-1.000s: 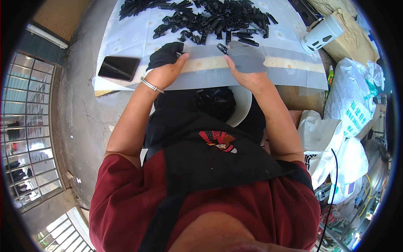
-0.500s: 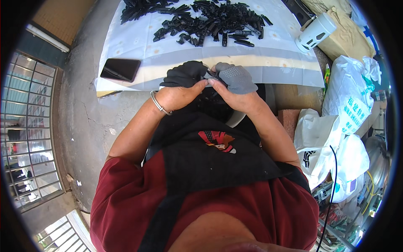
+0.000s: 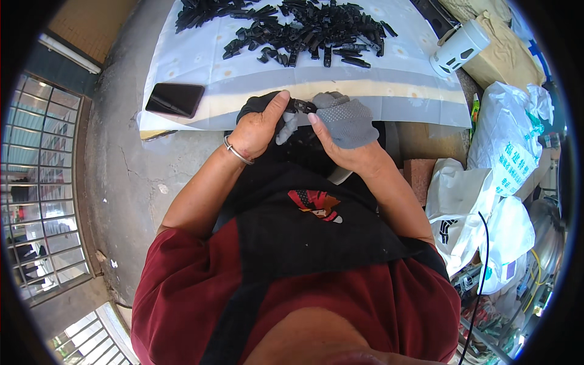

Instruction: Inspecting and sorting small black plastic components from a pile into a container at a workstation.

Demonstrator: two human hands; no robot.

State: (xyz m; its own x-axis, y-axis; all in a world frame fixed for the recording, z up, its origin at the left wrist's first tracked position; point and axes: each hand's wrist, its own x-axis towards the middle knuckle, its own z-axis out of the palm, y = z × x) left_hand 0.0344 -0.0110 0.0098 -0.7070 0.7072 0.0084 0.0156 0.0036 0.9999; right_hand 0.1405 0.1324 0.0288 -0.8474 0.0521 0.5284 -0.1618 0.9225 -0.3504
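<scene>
A small black plastic part (image 3: 302,106) is held between my two hands, just off the near edge of the table. My left hand (image 3: 263,121), in a dark glove with the thumb bare, pinches its left end. On its other end are the fingers of my right hand (image 3: 344,125), which wears a grey dotted glove that also leaves the thumb uncovered. The part's exact kind is too small to tell. Beyond my hands, a loose heap of similar black parts (image 3: 310,33) lies on the table. A dark container on my lap is mostly hidden under my hands.
The table (image 3: 201,70) has a pale flowered cover. On it a black phone (image 3: 174,100) lies at the left, and a white cylindrical holder (image 3: 459,48) tilts at the right edge. White plastic bags (image 3: 505,134) and a red brick (image 3: 418,176) stand to my right.
My hands have drawn slightly apart and the left wrist has turned, thumb raised. The black part, hidden between the fingers before, now shows between them.
</scene>
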